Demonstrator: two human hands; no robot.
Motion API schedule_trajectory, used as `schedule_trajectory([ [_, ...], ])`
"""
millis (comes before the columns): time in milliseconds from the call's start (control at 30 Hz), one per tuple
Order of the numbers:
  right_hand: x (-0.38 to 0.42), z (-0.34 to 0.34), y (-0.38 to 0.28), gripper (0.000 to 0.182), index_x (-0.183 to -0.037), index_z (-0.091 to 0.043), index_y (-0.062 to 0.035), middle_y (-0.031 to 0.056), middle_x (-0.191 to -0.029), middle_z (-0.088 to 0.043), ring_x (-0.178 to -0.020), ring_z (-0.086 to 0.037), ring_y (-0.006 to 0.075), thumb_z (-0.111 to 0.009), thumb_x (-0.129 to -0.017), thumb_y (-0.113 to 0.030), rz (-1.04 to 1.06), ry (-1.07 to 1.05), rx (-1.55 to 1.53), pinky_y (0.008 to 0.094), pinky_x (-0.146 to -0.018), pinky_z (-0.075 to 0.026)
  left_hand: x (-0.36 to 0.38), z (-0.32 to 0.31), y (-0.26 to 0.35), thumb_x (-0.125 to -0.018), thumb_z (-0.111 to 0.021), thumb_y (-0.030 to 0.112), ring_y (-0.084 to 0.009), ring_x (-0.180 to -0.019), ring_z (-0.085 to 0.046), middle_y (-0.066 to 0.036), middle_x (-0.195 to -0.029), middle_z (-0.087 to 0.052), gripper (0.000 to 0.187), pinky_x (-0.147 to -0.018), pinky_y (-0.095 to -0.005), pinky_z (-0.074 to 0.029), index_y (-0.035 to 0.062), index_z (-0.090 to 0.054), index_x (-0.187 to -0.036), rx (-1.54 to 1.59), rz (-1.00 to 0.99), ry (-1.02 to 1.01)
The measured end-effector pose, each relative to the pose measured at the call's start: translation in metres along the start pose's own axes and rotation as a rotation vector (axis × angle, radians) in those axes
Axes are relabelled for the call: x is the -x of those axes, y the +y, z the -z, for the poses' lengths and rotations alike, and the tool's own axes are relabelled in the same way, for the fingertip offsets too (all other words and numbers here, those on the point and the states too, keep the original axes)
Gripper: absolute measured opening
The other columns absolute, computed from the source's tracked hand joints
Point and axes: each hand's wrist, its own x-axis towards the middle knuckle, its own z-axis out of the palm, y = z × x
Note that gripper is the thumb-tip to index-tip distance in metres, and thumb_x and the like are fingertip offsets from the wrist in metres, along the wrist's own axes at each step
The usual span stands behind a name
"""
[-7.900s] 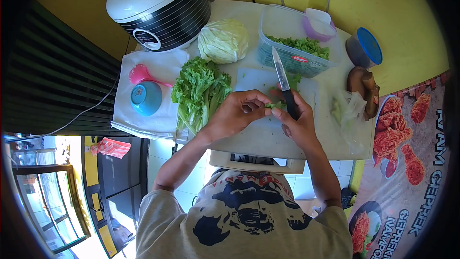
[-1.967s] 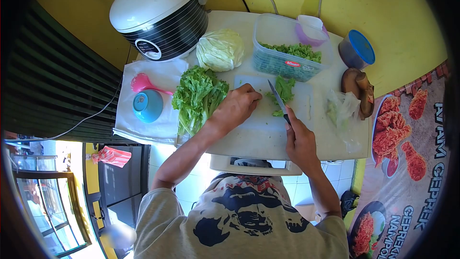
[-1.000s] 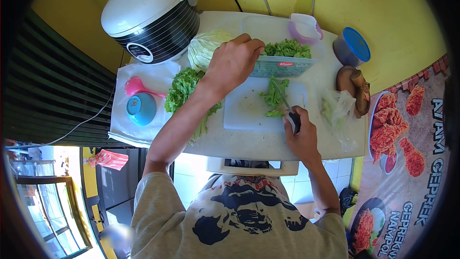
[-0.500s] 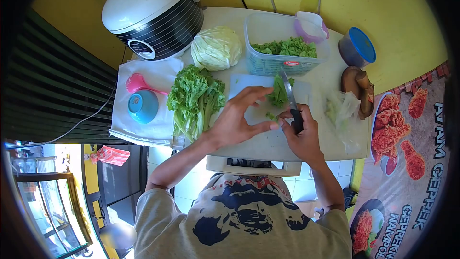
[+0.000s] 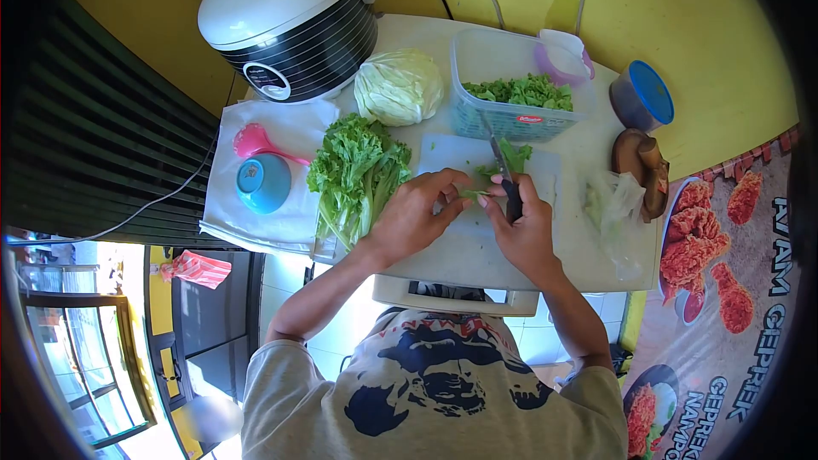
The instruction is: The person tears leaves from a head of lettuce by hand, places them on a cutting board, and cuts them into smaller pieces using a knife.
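Observation:
My right hand (image 5: pixel 524 234) grips the black handle of a knife (image 5: pixel 499 153), its blade pointing away over the white cutting board (image 5: pixel 443 152). Between the fingertips of my left hand (image 5: pixel 420 211) is a small piece of lettuce (image 5: pixel 472 194), close to my right thumb. More cut lettuce (image 5: pixel 515 153) lies on the board beside the blade, partly hidden by knife and fingers. Left of the board rests a bunch of leafy green lettuce (image 5: pixel 358 175). Chopped leaves (image 5: pixel 527 92) fill part of a clear plastic container (image 5: pixel 477 119) behind the board.
A pale cabbage (image 5: pixel 399 87) sits beside the rice cooker (image 5: pixel 298 34). At left are a blue bowl (image 5: pixel 263 184) and a pink ladle (image 5: pixel 254 141). On the right stand a blue-lidded tub (image 5: pixel 641 95), a brown wooden object (image 5: pixel 639 172) and a plastic bag (image 5: pixel 615 204).
My left hand has come in toward my right, its spread fingers now closed on a small lettuce piece. The knife has shifted slightly left. The view has shifted a little.

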Motion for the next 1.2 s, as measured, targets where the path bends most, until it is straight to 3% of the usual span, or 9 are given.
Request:
schedule_trajectory([
  [67, -0.001, -0.012, 0.014, 0.035, -0.122, -0.059, -0.0036, 0.0108, -0.092, -0.076, -0.052, -0.061, 0.0236, -0.078, -0.093, -0.011, 0.122, 0.04, 0.073, 0.0366, -0.053, -0.049, 0.0, -0.001, -0.006, -0.091, -0.077, 0.01, -0.0255, -0.077, -0.069, -0.008, -0.081, -0.071, 0.025, -0.073, -0.0387, -0.053, 0.0064, -0.069, -0.115, -0.132, -0.046, 0.005],
  [167, 0.0, -0.019, 0.024, 0.041, -0.132, -0.055, -0.0038, 0.0158, -0.099, -0.072, -0.065, -0.067, 0.0378, -0.073, -0.096, -0.011, 0.18, -0.043, 0.17, 0.0459, -0.059, -0.054, 0.001, -0.008, -0.022, -0.089, -0.076, 0.011, -0.0283, -0.075, -0.068, -0.007, -0.077, -0.07, 0.024, -0.076, -0.0422, -0.051, 0.0083, -0.067, -0.111, -0.3, -0.1, 0.05],
  [267, 0.004, -0.017, 0.002, 0.049, -0.145, -0.046, -0.0048, 0.019, -0.105, -0.066, -0.075, -0.068, 0.0413, -0.064, -0.1, -0.007, 0.164, -0.069, 0.24, 0.0487, -0.062, -0.056, -0.001, -0.013, -0.023, -0.087, -0.075, 0.011, -0.0282, -0.075, -0.067, -0.005, -0.075, -0.069, 0.021, -0.079, -0.0432, -0.049, 0.0088, -0.066, -0.105, -0.354, -0.078, 0.121],
  [367, 0.023, -0.009, 0.002, 0.062, -0.158, -0.034, -0.0069, 0.0195, -0.105, -0.06, -0.079, -0.068, 0.039, -0.058, -0.101, -0.005, 0.171, -0.121, 0.229, 0.0463, -0.062, -0.057, -0.001, -0.015, -0.021, -0.086, -0.075, 0.011, -0.0282, -0.075, -0.067, -0.005, -0.074, -0.069, 0.02, -0.08, -0.0435, -0.05, 0.0084, -0.065, -0.102, -0.38, -0.027, 0.157],
  [567, 0.061, 0.012, -0.003, 0.072, -0.163, -0.032, -0.0107, 0.0141, -0.093, -0.059, -0.062, -0.063, 0.0313, -0.059, -0.097, -0.001, 0.044, -0.36, 0.372, 0.0424, -0.055, -0.055, -0.003, -0.018, -0.024, -0.086, -0.075, 0.011, -0.0278, -0.077, -0.066, -0.005, -0.075, -0.069, 0.018, -0.081, -0.0429, -0.05, 0.0081, -0.066, -0.101, -0.389, 0.022, 0.173],
  [833, 0.069, 0.018, -0.005, 0.071, -0.161, -0.036, -0.0117, 0.0128, -0.089, -0.058, -0.058, -0.061, 0.0307, -0.059, -0.095, -0.001, 0.038, -0.335, 0.391, 0.0427, -0.052, -0.054, -0.008, -0.008, -0.028, -0.088, -0.073, 0.012, -0.0312, -0.091, -0.067, -0.011, -0.085, -0.071, 0.024, -0.089, -0.0445, -0.051, 0.0055, -0.075, -0.112, -0.411, -0.084, 0.118],
  [933, 0.072, 0.017, -0.003, 0.071, -0.161, -0.036, -0.0115, 0.0131, -0.088, -0.058, -0.057, -0.061, 0.0311, -0.059, -0.095, -0.001, 0.054, -0.339, 0.386, 0.043, -0.052, -0.055, -0.009, -0.01, -0.033, -0.087, -0.077, 0.012, -0.0289, -0.082, -0.065, -0.007, -0.08, -0.069, 0.033, -0.084, -0.0432, -0.051, 0.0074, -0.075, -0.119, -0.391, -0.112, 0.173],
  [1133, 0.068, 0.018, -0.001, 0.072, -0.161, -0.036, -0.0119, 0.0136, -0.088, -0.059, -0.057, -0.062, 0.0325, -0.06, -0.094, -0.002, 0.002, -0.375, 0.463, 0.0438, -0.054, -0.055, -0.008, -0.007, -0.027, -0.087, -0.078, 0.013, -0.0296, -0.084, -0.065, -0.007, -0.083, -0.068, 0.03, -0.081, -0.0444, -0.051, 0.0089, -0.075, -0.117, -0.375, -0.034, 0.13],
  [1200, 0.068, 0.018, -0.002, 0.072, -0.161, -0.036, -0.012, 0.0137, -0.088, -0.059, -0.058, -0.062, 0.0329, -0.061, -0.094, -0.002, -0.005, -0.368, 0.461, 0.0439, -0.054, -0.055, -0.007, -0.006, -0.03, -0.087, -0.078, 0.013, -0.0289, -0.082, -0.064, -0.006, -0.084, -0.068, 0.025, -0.079, -0.0437, -0.051, 0.0099, -0.076, -0.112, -0.457, -0.148, 0.157],
])
